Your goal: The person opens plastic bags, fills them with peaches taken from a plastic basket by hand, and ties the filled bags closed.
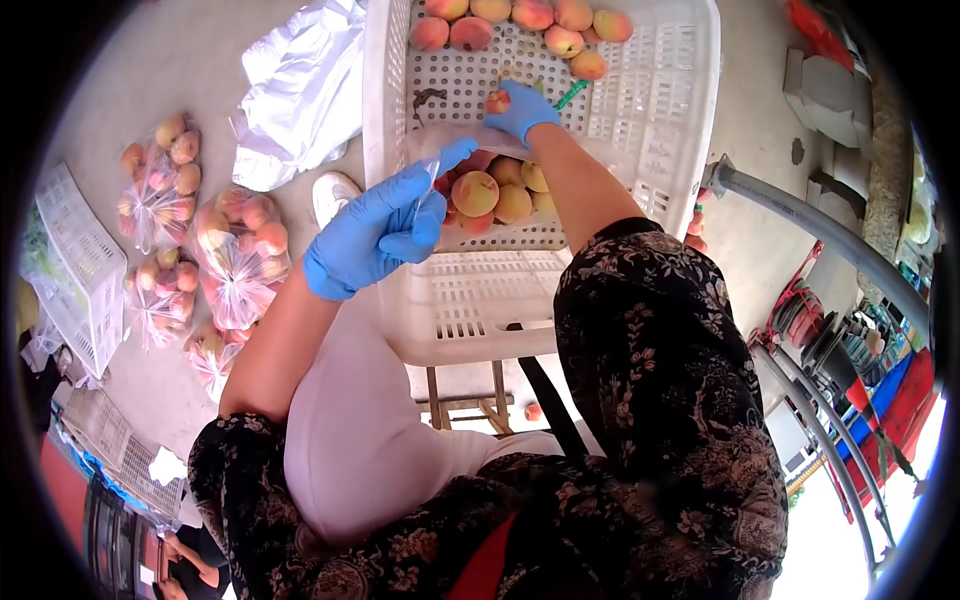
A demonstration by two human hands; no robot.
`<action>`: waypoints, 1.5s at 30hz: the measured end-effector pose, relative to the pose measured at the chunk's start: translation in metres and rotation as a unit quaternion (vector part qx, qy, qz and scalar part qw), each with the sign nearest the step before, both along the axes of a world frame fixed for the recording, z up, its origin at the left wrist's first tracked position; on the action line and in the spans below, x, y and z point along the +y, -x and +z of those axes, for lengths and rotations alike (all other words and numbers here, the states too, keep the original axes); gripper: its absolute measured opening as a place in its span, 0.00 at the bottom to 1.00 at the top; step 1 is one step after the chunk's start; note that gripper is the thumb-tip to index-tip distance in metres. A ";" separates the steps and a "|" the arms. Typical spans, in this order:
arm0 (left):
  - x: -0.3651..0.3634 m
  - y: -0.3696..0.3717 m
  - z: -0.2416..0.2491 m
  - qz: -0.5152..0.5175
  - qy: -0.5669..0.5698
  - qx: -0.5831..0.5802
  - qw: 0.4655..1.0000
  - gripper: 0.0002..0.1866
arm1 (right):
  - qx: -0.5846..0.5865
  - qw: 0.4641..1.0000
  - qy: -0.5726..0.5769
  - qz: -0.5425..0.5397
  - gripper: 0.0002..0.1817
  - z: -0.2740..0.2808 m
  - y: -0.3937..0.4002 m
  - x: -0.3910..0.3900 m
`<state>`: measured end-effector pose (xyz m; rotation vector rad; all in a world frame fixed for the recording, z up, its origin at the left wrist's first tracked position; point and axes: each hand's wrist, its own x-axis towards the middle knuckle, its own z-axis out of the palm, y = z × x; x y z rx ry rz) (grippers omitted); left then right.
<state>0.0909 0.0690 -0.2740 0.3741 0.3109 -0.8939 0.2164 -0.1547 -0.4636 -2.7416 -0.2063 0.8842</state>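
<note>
My left hand (372, 232), in a blue glove, pinches the edge of a clear plastic bag (455, 137). Several peaches (475, 193) lie in that bag, inside a white perforated crate (480, 345) in front of me. Further into the crate, my right hand (525, 112), also gloved in blue, has its fingers closed around a peach (497, 101), partly hidden by the hand. Beside the right hand is a small green strip (571, 94). Loose peaches (533, 14) are gathered at the crate's far end.
Tied bags of peaches (240, 255) sit on the floor at left, near a white plastic sheet (300, 90). Another white crate (80, 265) stands further left. A grey metal pipe (820, 215) runs along the right. Part of another person (195, 565) shows at lower left.
</note>
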 end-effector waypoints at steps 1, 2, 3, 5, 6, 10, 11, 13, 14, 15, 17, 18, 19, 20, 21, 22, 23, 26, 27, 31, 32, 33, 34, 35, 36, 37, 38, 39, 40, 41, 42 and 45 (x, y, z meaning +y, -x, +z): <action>0.000 0.000 0.002 -0.002 -0.008 0.000 1.000 0.27 | 0.008 1.000 -0.007 -0.026 0.26 0.006 0.000 0.001; 0.000 -0.001 0.003 -0.003 -0.016 -0.002 1.000 0.27 | 0.013 0.999 -0.013 -0.051 0.27 0.013 -0.001 0.002; 0.000 -0.001 0.004 -0.006 -0.023 -0.004 1.000 0.27 | 0.042 0.978 -0.137 -0.154 0.27 0.024 -0.002 -0.004; 0.000 0.001 0.003 -0.001 -0.008 -0.017 1.000 0.27 | 0.096 0.858 -0.373 -0.340 0.25 0.085 -0.002 -0.019; 0.000 0.001 0.002 0.001 0.000 -0.023 1.000 0.27 | 0.183 0.826 -0.451 -0.285 0.26 0.119 -0.001 -0.034; -0.002 0.000 0.002 0.004 -0.007 -0.007 1.000 0.26 | 0.160 0.906 -0.387 0.059 0.31 0.177 0.053 -0.042; -0.003 0.000 0.002 0.011 -0.008 -0.001 1.000 0.25 | 0.041 0.955 -0.264 0.126 0.32 0.172 0.060 -0.040; -0.006 0.003 0.003 0.015 -0.032 -0.008 0.999 0.25 | -0.194 0.951 0.001 0.241 0.36 0.153 0.075 -0.039; -0.007 0.004 0.004 0.012 -0.053 -0.023 0.998 0.26 | -0.282 0.937 0.021 0.205 0.37 0.155 0.078 -0.039; -0.009 0.005 0.005 0.010 -0.075 -0.040 0.996 0.26 | -0.369 0.914 0.039 0.166 0.37 0.159 0.078 -0.041; -0.006 0.007 -0.002 0.007 -0.052 -0.040 0.998 0.23 | -0.393 0.905 0.129 0.098 0.36 0.156 0.082 -0.050; -0.006 0.008 -0.004 0.003 -0.039 -0.042 0.998 0.22 | -0.331 0.920 0.199 0.072 0.34 0.141 0.086 -0.061; -0.006 0.004 -0.003 -0.019 -0.042 -0.055 0.997 0.22 | -0.264 0.926 0.265 0.044 0.33 0.125 0.085 -0.072; -0.005 0.004 0.000 -0.041 -0.046 -0.068 0.996 0.21 | -0.144 0.955 0.245 -0.087 0.29 0.111 0.088 -0.084; -0.005 0.007 0.005 -0.063 -0.049 -0.077 0.994 0.21 | -0.015 0.953 0.214 -0.212 0.26 0.107 0.095 -0.094; -0.006 0.009 0.010 -0.088 -0.113 -0.051 0.988 0.19 | 0.054 0.967 0.198 -0.150 0.24 0.122 0.103 -0.101; -0.006 0.008 0.017 -0.111 -0.179 -0.028 0.977 0.18 | 0.117 0.973 0.178 -0.086 0.24 0.139 0.107 -0.106; -0.004 0.012 0.030 -0.131 -0.289 0.005 0.948 0.13 | 0.205 0.930 -0.117 -0.283 0.19 0.145 0.123 -0.121; -0.002 0.015 0.036 -0.130 -0.312 0.006 0.941 0.12 | 0.127 0.808 -0.366 -0.444 0.11 0.142 0.133 -0.127; -0.003 0.021 0.066 -0.099 -0.379 -0.024 0.920 0.11 | 0.113 0.446 -0.674 -0.578 0.10 0.204 0.139 -0.114; -0.002 0.024 0.075 -0.097 -0.390 -0.046 0.914 0.11 | 0.135 0.458 -0.686 -0.549 0.10 0.222 0.145 -0.119; -0.001 0.025 0.082 -0.092 -0.403 -0.069 0.908 0.11 | 0.158 0.470 -0.699 -0.516 0.10 0.238 0.145 -0.127; 0.002 0.028 0.096 -0.075 -0.386 -0.091 0.915 0.11 | 0.180 0.483 -0.709 -0.481 0.10 0.258 0.145 -0.133; 0.005 0.034 0.116 -0.058 -0.368 -0.111 0.921 0.11 | 0.169 0.525 -0.698 -0.457 0.10 0.288 0.153 -0.137; 0.008 0.041 0.138 -0.039 -0.349 -0.135 0.927 0.10 | 0.164 0.553 -0.692 -0.433 0.10 0.310 0.163 -0.145; 0.005 0.053 0.162 -0.014 -0.347 -0.159 0.924 0.11 | 0.156 0.582 -0.687 -0.406 0.10 0.331 0.168 -0.156; -0.001 0.064 0.182 0.013 -0.356 -0.177 0.917 0.11 | 0.147 0.609 -0.682 -0.378 0.11 0.350 0.171 -0.165; -0.007 0.075 0.198 0.038 -0.364 -0.193 0.910 0.11 | 0.140 0.615 -0.688 -0.359 0.11 0.367 0.178 -0.172; -0.008 0.080 0.208 0.062 -0.371 -0.206 0.903 0.11 | 0.134 0.621 -0.692 -0.343 0.12 0.378 0.181 -0.177; -0.007 0.086 0.216 0.059 -0.363 -0.230 0.901 0.12 | 0.129 0.626 -0.695 -0.329 0.12 0.388 0.183 -0.179; -0.008 0.090 0.222 0.073 -0.352 -0.243 0.901 0.13 | 0.121 0.627 -0.700 -0.320 0.12 0.396 0.184 -0.177; -0.019 0.099 0.212 0.124 -0.321 -0.247 0.906 0.15 | 0.105 0.635 -0.701 -0.308 0.12 0.395 0.184 -0.168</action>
